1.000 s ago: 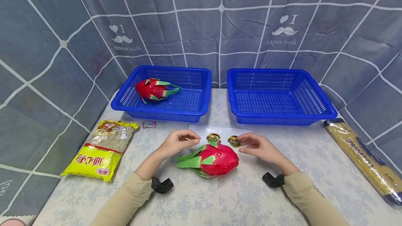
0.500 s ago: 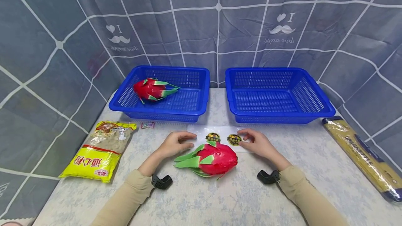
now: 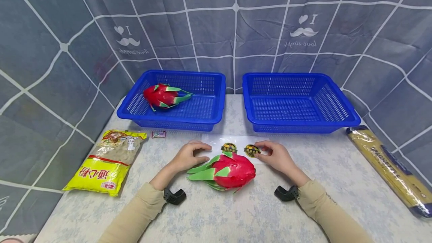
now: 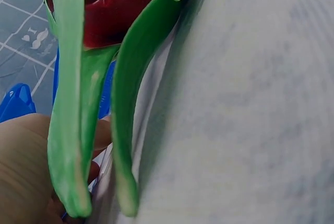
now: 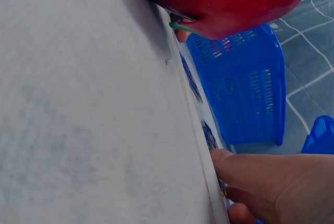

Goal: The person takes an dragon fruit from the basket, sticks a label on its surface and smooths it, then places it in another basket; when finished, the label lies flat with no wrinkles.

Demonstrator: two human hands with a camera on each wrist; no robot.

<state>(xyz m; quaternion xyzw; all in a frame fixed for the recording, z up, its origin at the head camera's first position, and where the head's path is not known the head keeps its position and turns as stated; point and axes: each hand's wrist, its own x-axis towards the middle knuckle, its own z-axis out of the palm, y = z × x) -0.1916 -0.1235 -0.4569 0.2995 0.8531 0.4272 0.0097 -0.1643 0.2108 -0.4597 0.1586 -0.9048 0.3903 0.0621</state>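
A red dragon fruit (image 3: 236, 171) with green leaf tips lies on the table between the two hands. Behind it, partly covered, is a flat white sheet (image 3: 243, 140) with two round black-and-yellow stickers (image 3: 252, 150). My left hand (image 3: 189, 156) is at the sheet's left end, thumb and fingers bent and apart, near the fruit's leaves; the leaves cover part of it in the left wrist view. The thumb and fingers of my right hand (image 3: 277, 156) are at the sheet's right end and touch it beside the right sticker, with a gap between them.
Two blue baskets stand at the back; the left basket (image 3: 219, 112) holds another dragon fruit (image 3: 165, 96), the right one (image 3: 303, 127) nothing. A yellow food bag (image 3: 108, 164) and a small pink packet (image 3: 158, 134) lie left, a spaghetti pack (image 3: 388, 171) right.
Both hands have come down a little at the sheet, and my right fingers have shifted beside the right sticker. The dragon fruit stays in place; the view moved slightly.
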